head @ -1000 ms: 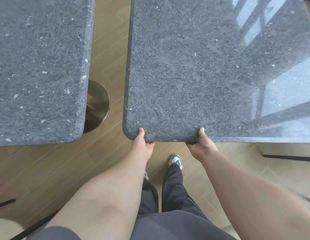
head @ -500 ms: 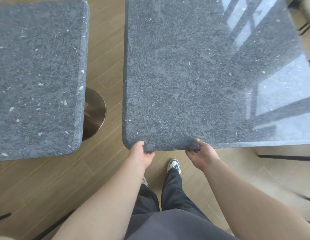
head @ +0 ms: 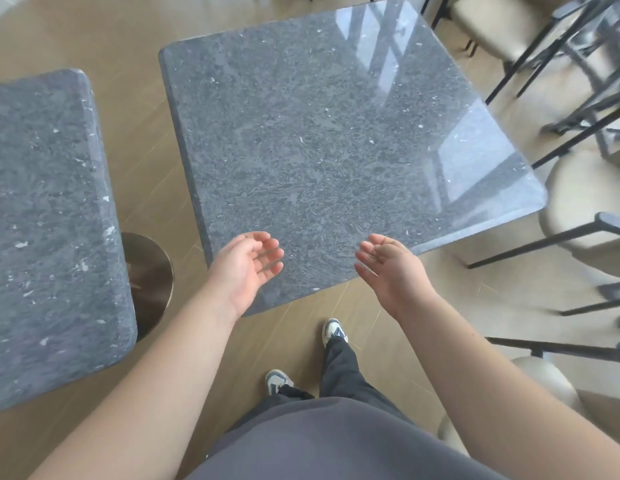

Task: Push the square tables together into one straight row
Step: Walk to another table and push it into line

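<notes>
A square grey speckled stone table (head: 329, 140) stands in front of me, turned at a slight angle. A second table of the same kind (head: 49, 230) stands to its left, with a strip of floor between them. My left hand (head: 246, 268) hovers over the near left corner of the middle table, palm turned inward, fingers relaxed. My right hand (head: 393, 268) hovers over the near edge, palm facing the left one. Neither hand holds anything or touches the table.
The left table's round brass base (head: 151, 282) shows in the gap. Beige chairs with dark metal legs (head: 585, 216) crowd the right side, and more (head: 502, 26) stand at the back right. My feet (head: 334, 332) stand on the wooden floor by the near edge.
Both hands have let go of the middle table's near edge and lifted above it. I have stepped back, so the whole table and the chairs now show.
</notes>
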A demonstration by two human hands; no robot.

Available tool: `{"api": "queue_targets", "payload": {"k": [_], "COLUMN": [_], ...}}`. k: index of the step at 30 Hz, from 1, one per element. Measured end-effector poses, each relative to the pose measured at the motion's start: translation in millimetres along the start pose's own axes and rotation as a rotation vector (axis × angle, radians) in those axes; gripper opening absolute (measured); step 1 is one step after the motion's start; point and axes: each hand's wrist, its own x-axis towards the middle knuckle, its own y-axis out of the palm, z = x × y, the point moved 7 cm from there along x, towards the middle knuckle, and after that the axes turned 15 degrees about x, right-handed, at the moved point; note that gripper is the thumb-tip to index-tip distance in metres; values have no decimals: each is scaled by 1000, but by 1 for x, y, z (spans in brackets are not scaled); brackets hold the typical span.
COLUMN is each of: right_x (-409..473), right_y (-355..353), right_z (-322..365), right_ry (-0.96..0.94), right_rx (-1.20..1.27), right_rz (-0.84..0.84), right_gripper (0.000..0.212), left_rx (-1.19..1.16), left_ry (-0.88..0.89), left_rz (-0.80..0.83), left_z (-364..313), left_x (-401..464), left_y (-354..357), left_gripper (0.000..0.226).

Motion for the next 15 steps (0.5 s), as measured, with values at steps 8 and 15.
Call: {"api": "queue_targets", "payload": {"k": [8, 15], "right_x": [-69, -83], "right_y": [-14, -29], "right_z": [71, 155], "right_ry": [-241, -386], "right_rx": [-17, -25], "right_rz": [48, 135], "right_gripper": [21, 22], "left_rx": [357, 367], "left_ry": [343, 529], "left_rz": [167, 250], "left_z": [-55, -106], "left_x": [-39, -61], "left_y": [67, 157], "left_gripper": [26, 17]}}
